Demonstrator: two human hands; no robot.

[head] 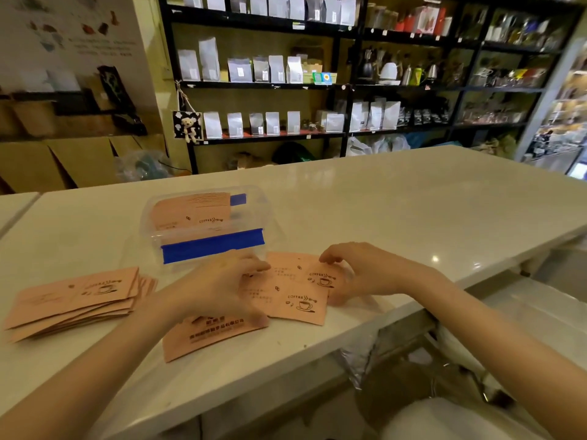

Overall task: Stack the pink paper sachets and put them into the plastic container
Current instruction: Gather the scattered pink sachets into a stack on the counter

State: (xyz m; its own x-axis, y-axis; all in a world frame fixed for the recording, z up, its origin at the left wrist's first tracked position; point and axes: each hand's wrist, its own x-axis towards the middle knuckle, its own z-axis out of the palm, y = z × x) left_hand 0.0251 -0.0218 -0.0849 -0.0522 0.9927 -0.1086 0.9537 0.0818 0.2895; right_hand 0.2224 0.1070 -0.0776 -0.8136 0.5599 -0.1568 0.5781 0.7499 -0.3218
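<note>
1. Several pink sachets (295,290) lie loose and overlapping on the white tabletop (413,211), just in front of the container (203,230). One more lies face down nearer the edge, partly under the left wrist.
2. A fanned pile (73,300) of the same sachets sits well to the left, and a few already rest inside the clear container, beside its blue clip.
3. The left hand (222,287) lies over the loose sachets' left side, its fingers curled down onto the paper; whether they pinch a sheet cannot be told.
4. The right hand (355,271) arches over their right edge, fingers bent and slightly spread, tips touching or just above the paper, holding nothing clear of the tabletop.
5. The sachets look thin, flat and very light, so they probably slide on the glossy top and fan apart easily.
6. They likely bend or crease if gripped hard at a corner.
7. The best hold is probably both short edges, squaring the stack between the hands, then lifting it with thumb above and fingers beneath.
</note>
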